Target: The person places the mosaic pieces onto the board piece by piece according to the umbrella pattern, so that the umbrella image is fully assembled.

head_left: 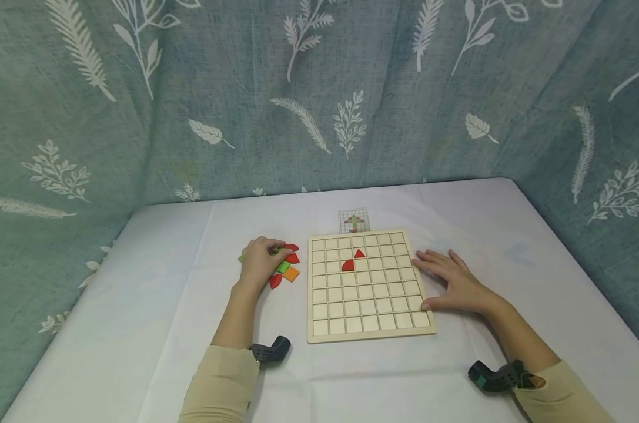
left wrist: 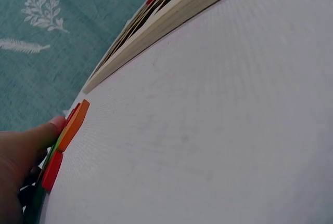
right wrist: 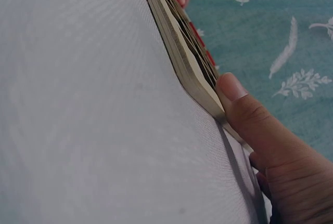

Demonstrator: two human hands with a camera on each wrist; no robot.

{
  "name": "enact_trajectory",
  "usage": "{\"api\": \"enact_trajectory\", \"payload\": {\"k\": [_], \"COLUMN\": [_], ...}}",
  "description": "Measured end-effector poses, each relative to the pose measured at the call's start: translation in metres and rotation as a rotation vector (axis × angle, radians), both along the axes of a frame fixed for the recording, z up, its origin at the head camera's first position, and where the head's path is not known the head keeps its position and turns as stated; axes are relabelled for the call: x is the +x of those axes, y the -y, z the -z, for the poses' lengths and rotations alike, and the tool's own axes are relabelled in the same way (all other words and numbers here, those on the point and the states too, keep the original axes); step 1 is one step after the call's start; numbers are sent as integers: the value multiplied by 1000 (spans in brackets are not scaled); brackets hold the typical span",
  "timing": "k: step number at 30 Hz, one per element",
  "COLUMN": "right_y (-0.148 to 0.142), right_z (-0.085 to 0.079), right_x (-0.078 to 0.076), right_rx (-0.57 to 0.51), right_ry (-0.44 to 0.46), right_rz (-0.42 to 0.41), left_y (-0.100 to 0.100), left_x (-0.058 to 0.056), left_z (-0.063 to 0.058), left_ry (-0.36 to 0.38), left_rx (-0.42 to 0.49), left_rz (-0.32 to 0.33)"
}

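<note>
My left hand (head_left: 257, 261) reaches over a loose group of flat coloured pieces left of the board, thumb and fingertips bent down among them. Whether it pinches a piece is hidden. Around it lie a green piece (head_left: 283, 267), an orange square (head_left: 291, 274) and a red petal-shaped piece (head_left: 275, 281). My right hand (head_left: 457, 285) lies with spread fingers at the right edge of a wooden grid board (head_left: 372, 339); in the right wrist view its thumb (right wrist: 244, 104) touches the rim. On the board sit a red triangle (head_left: 360, 254) and a red quarter-round piece (head_left: 348, 265).
A small pattern card (head_left: 353, 220) with a coloured figure on a grid lies behind the board. White cloth (head_left: 166, 329) covers the table. A leaf-print curtain (head_left: 234, 129) hangs behind it. Dark devices are strapped to both wrists.
</note>
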State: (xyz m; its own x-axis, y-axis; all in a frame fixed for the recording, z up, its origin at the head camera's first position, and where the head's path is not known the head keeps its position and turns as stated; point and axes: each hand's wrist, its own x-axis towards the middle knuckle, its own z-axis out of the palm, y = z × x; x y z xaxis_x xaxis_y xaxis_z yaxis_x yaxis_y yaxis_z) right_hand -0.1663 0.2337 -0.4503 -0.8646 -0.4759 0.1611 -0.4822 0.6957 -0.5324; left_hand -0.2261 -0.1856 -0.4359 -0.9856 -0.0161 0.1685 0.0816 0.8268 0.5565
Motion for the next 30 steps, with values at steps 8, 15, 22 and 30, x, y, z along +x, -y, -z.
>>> {"api": "enact_trajectory", "payload": {"k": [8,15,22,30], "right_y": [-1,0,-1,-2], "right_z": [-1,-2,0,0], "right_x": [1,0,-1,-1], "right_rx": [-10,-10,-6,-16], "right_ry": [-11,-1,-16,-2], "right_rz": [-10,-6,-24,-21], "left_y": [-6,-6,-7,-15], "left_x": [-1,1,5,9], "left_z": [1,5,6,4], "left_ry": [-81,-171,-315,-271], "left_rx": [-176,-169,-123,-48], "left_rz": [16,31,104,195]}}
